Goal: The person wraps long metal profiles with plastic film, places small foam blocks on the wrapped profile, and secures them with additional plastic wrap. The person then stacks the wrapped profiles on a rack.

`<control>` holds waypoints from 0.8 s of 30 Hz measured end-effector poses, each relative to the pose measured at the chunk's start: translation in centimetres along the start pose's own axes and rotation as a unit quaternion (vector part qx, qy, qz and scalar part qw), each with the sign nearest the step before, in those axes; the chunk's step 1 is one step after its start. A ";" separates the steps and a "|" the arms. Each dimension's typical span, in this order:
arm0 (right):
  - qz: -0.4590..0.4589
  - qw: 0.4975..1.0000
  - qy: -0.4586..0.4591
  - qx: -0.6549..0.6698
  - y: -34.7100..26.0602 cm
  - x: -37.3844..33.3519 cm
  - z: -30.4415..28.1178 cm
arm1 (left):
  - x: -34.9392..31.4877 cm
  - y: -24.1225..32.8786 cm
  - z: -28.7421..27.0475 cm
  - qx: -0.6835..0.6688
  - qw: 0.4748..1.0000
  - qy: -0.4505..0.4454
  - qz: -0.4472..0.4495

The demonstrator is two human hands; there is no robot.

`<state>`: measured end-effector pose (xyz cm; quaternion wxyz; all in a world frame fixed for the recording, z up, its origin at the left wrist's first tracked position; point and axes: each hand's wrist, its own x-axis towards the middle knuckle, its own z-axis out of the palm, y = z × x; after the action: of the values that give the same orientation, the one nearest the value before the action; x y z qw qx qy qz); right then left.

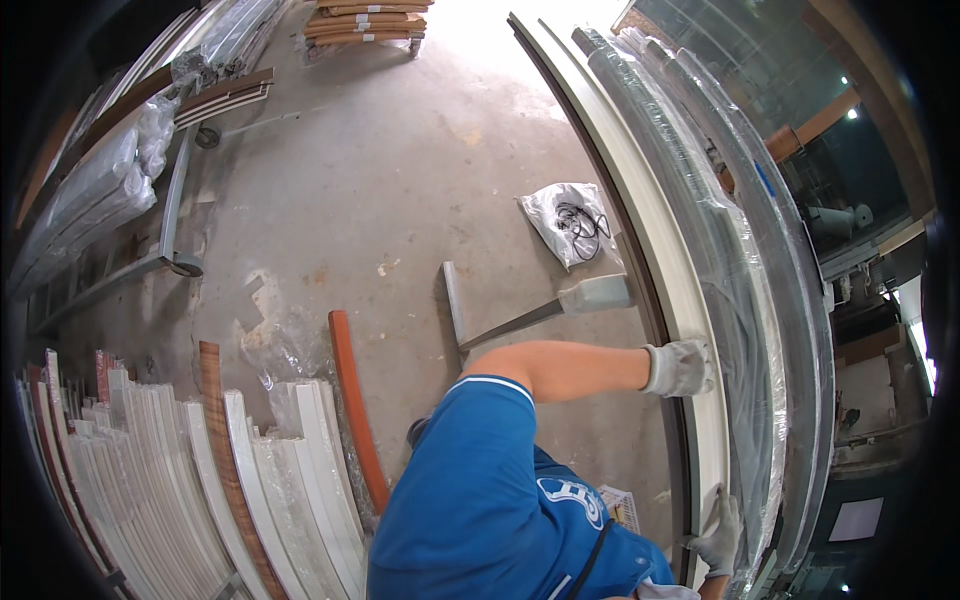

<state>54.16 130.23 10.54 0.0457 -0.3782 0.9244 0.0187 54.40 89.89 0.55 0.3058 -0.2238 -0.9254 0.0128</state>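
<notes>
A long cream profile (655,215) runs from the far end toward me along my right side, with a dark brown edge strip (628,225) beside it. My left hand (680,368), in a grey-white work glove, reaches across and lies over the cream profile, its fingers bent onto it. Closer to me, my right hand (716,535), also gloved, spans the same profile, with the thumb on one side and the fingers on the other. The undersides of both hands are hidden. Several plastic-wrapped profiles (715,220) lie just beyond the cream one.
A silvery bag (568,222) with a black cord sits on the concrete floor near a metal stand (530,322). Upright white strips (150,480) and an orange-brown strip (355,410) stand at near left. A wheeled rack (172,205) holds wrapped lengths; brown packages (365,22) are stacked at the far end.
</notes>
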 end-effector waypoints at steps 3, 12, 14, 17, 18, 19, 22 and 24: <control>-0.002 0.999 -0.023 0.028 0.9 -0.4 -0.2 | 0.5 0.8 -0.1 -0.006 0.999 -0.036 -0.013; 0.052 0.996 -0.064 -0.041 3.8 -1.7 -0.4 | 0.6 2.5 0.2 -0.012 0.998 0.052 -0.015; 0.086 0.994 -0.052 -0.032 3.5 -1.6 -0.5 | 0.5 1.8 -0.4 -0.010 1.000 0.000 -0.007; 0.067 0.998 0.006 0.007 3.1 -1.9 -0.9 | 1.5 0.4 -2.8 -0.059 0.997 -0.031 0.044; 0.057 0.998 0.020 0.022 3.3 -2.1 -1.1 | 2.0 0.0 -3.8 -0.094 0.992 -0.057 0.063; 0.069 0.995 0.049 0.046 3.8 -2.4 -1.4 | 3.2 -0.5 -4.7 -0.155 0.983 -0.072 0.062; 0.148 0.972 0.158 0.089 6.4 -3.4 -2.9 | 7.8 -2.0 -6.2 -0.291 0.949 -0.089 0.078; 0.206 0.959 0.194 0.002 8.1 -4.3 -3.7 | 12.4 -2.2 -5.6 -0.179 0.973 -0.032 0.140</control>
<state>51.26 138.72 14.67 -0.1384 -0.1754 0.9736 -0.0473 47.92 92.53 12.41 0.2259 -0.4017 -0.8815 -0.1032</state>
